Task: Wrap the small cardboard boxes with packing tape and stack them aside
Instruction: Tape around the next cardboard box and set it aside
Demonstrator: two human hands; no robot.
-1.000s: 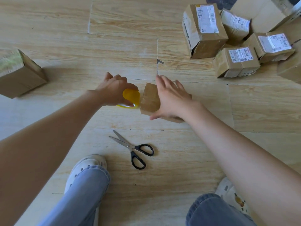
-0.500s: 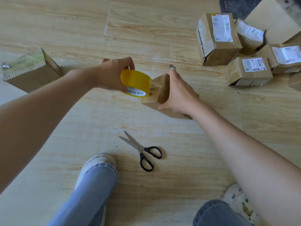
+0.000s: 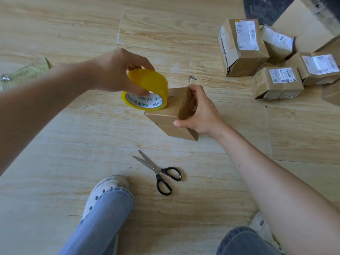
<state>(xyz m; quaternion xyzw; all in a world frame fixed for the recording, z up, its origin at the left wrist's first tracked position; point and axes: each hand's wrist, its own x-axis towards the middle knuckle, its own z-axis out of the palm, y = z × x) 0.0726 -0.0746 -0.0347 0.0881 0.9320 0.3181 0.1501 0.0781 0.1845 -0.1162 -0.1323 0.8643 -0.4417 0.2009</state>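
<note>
left hand [image 3: 114, 70] gripping tape roll [image 3: 147, 89], pressing it to box [image 3: 165, 116] | right hand [image 3: 200, 111] clamping box end | scissors [image 3: 158, 172] lying on floor [image 3: 73, 153]

floor [image 3: 73, 153]: pale wood planks | scissors [image 3: 158, 172] lying flat | labelled boxes [image 3: 276, 57] clustered far right

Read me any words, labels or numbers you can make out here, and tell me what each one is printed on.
"MADE IN CHINA": green letters on the white inner core of the yellow tape roll, seen upside down; a second copy beside it is partly hidden.
Shipping labels on the cardboard boxes at the right: print and barcodes too small and blurred to read.
Small box being taped: no readable text.
Scissors: no readable text.
</note>
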